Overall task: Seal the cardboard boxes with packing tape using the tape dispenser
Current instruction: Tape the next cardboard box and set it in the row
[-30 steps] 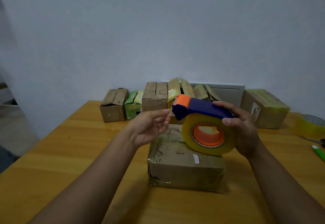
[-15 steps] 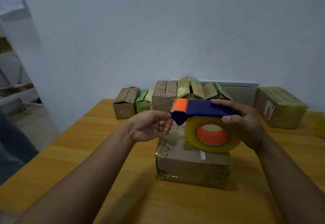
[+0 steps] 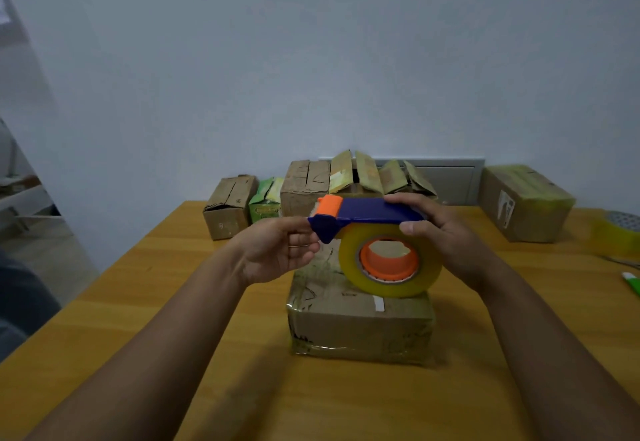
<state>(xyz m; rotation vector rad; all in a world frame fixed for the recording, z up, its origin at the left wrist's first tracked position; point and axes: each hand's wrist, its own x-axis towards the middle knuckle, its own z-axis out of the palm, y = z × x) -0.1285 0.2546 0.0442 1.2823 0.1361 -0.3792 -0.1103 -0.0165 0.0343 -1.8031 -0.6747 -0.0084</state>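
A blue tape dispenser (image 3: 367, 214) with an orange front piece carries a roll of clear yellowish tape (image 3: 391, 264) on an orange hub. My right hand (image 3: 446, 243) grips it from the right, fingers over the blue top and thumb on the roll. It hovers over a cardboard box (image 3: 360, 326) wrapped in shiny tape at the table's middle. My left hand (image 3: 277, 250) has its thumb and curled fingers closed at the dispenser's blue front tip. The loose tape end itself is too small to make out.
Several worn cardboard boxes (image 3: 304, 184) line the wall at the back of the wooden table (image 3: 138, 302), some with flaps standing up. A taped box (image 3: 523, 201) sits back right. A spare tape roll (image 3: 620, 233) and a green-white pen (image 3: 632, 283) lie at the right edge.
My left hand has moved right and closed its fingers at the dispenser's front tip. The dispenser has levelled out and stays over the box.
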